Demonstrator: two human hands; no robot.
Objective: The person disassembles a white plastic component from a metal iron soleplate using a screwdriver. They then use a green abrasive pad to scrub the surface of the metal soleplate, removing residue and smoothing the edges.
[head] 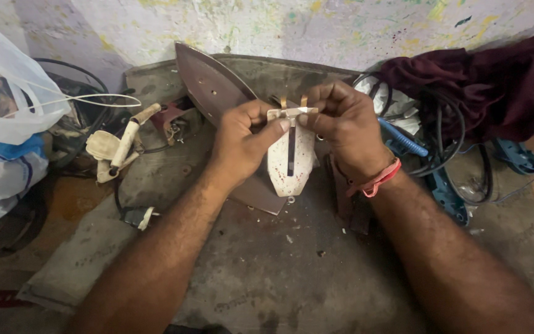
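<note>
Both hands work a white iron-shaped heating plate [290, 158] held above the brown soleplate [217, 93]. Left hand [239, 139] and right hand [341, 127] pinch its top terminal strip [292, 112], probably fitting it; next needs careful alignment.

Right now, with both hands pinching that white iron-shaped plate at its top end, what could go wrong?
The white heating-element plate is held only by fingertips of the left hand and right hand; it looks thin, so it might crack or slip onto the iron soleplate behind. Its two metal terminal strips stick up near the fingers and could bend or nick skin. Small loose bits lie on the worn mat and could get lost.
</note>
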